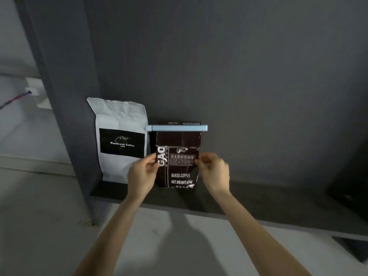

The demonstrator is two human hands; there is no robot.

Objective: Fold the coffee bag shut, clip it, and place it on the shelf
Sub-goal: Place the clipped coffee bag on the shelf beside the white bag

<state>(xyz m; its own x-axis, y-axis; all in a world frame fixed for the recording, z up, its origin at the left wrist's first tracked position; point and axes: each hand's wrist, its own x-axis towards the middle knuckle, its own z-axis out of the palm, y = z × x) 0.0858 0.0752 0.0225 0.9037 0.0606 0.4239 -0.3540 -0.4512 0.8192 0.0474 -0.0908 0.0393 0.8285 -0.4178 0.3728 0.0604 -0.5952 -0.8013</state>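
A dark brown coffee bag (179, 172) with white print stands upright on the dark shelf (258, 198), close to the back wall. Its top is folded over and a long light blue clip (177, 127) is clamped across the fold. My left hand (142, 174) grips the bag's left edge between thumb and fingers. My right hand (215, 172) pinches the right edge at about the same height. The bag's bottom rests at or just above the shelf surface; I cannot tell which.
A taller white coffee bag (121, 140) with a black label stands just left of the brown bag. A dark side panel (65, 116) bounds the shelf on the left. A wall socket (32, 90) with a cable sits further left. A light floor lies below.
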